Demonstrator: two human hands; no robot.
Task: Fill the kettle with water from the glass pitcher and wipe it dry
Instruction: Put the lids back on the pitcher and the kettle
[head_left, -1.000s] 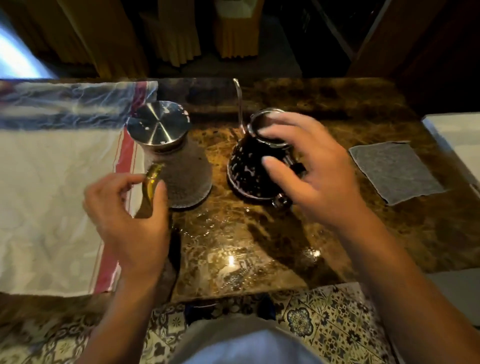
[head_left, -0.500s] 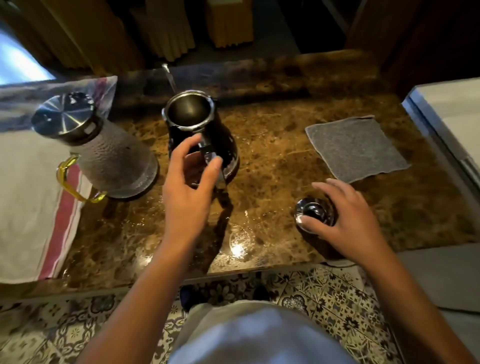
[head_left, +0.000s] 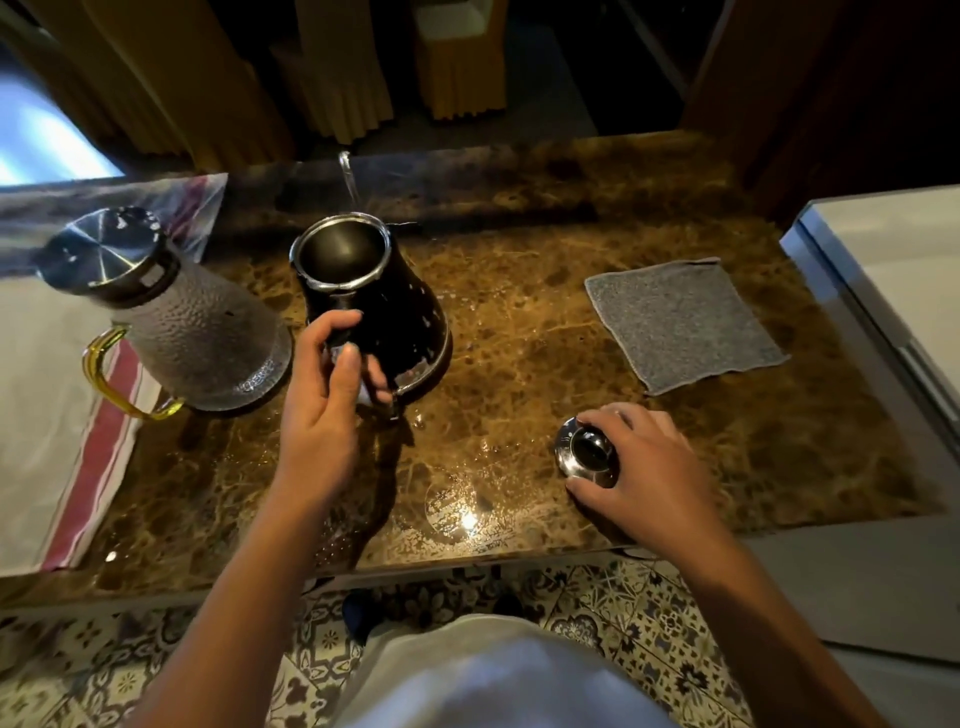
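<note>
Since a second ago the right hand (head_left: 644, 467) has carried the kettle lid (head_left: 587, 453) to the near right of the marble counter (head_left: 519, 322), fingers curled around it. The left hand (head_left: 324, 410) curls around the handle of the open black kettle (head_left: 382, 306), standing between the glass pitcher (head_left: 187, 322) and grey cloth (head_left: 680, 322).

Black kettle (head_left: 395, 317), grey cloth (head_left: 680, 322), brown marbled counter (head_left: 519, 364)

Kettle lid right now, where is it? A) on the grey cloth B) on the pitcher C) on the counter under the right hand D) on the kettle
C: the kettle stands with its mouth open, and the kettle lid sits on the counter with the right hand curled around it, nearer the person than the grey cloth.
</note>
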